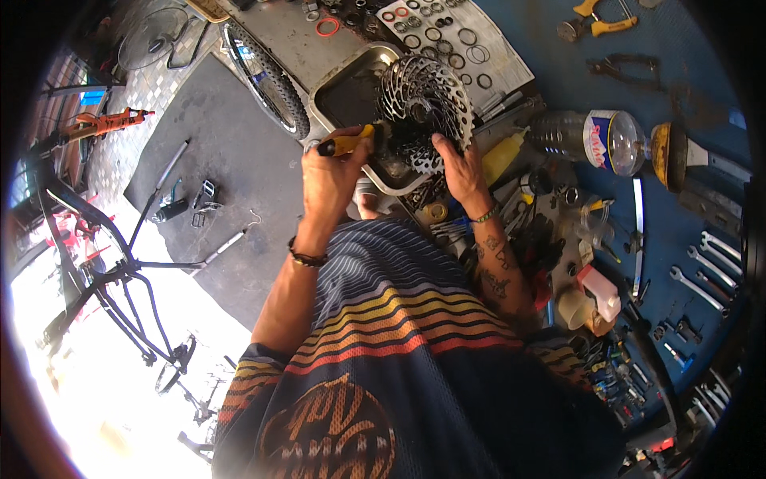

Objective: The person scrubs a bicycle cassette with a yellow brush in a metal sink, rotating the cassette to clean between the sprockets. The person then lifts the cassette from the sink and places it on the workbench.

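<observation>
My left hand (329, 177) is closed around a brush with a yellow and black handle (345, 144). Its dark bristle end points right, up against the bicycle cassette. In my right hand (463, 169) is the cassette (431, 92), tilted, with its large silver sprockets up and the smaller ones lower. The thumb lies on the near side of the sprockets; the other fingers are mostly hidden behind. Below both hands sits a rectangular metal tray (327, 92) with a dark, wet-looking bottom. Where exactly the bristles touch is hard to make out.
Rings and seals lie on a white sheet (501, 60) behind the tray. To the right are a yellow bottle (503, 156), a large clear plastic bottle (586, 142) and wrenches (698, 279) on a blue board. A bicycle wheel (267, 80) and frame (104, 275) stand left.
</observation>
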A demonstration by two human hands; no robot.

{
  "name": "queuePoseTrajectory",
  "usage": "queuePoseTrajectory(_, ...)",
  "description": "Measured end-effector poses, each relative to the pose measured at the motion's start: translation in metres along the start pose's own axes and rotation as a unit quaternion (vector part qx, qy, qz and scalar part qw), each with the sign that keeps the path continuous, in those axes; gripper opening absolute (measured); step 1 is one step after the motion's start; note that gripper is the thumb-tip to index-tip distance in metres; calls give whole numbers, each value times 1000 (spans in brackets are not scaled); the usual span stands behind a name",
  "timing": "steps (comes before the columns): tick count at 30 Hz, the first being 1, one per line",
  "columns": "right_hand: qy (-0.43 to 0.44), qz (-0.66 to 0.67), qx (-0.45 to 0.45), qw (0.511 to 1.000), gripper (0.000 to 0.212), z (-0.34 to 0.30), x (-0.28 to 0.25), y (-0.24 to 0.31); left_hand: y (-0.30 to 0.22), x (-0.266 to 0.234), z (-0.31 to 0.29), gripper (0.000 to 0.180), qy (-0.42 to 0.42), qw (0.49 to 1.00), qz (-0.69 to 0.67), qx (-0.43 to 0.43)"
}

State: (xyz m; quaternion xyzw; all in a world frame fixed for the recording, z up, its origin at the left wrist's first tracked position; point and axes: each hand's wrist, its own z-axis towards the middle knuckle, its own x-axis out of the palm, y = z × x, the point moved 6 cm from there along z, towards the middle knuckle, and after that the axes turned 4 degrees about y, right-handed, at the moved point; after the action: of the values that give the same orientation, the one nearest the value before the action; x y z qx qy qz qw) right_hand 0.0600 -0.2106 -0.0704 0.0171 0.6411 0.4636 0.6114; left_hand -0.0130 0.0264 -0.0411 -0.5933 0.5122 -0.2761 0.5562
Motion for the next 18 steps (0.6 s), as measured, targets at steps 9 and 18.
queuePoseTrajectory(9, 11, 160, 118, 980, 66, 6, 0, -17, 3, 0, -10, 23, 49, 988, -133, -68)
queuePoseTrajectory(18, -24, 139, 132, 981, 48, -8, 6, -17, -16, -5, -2, 22, 23, 997, 39, 56)
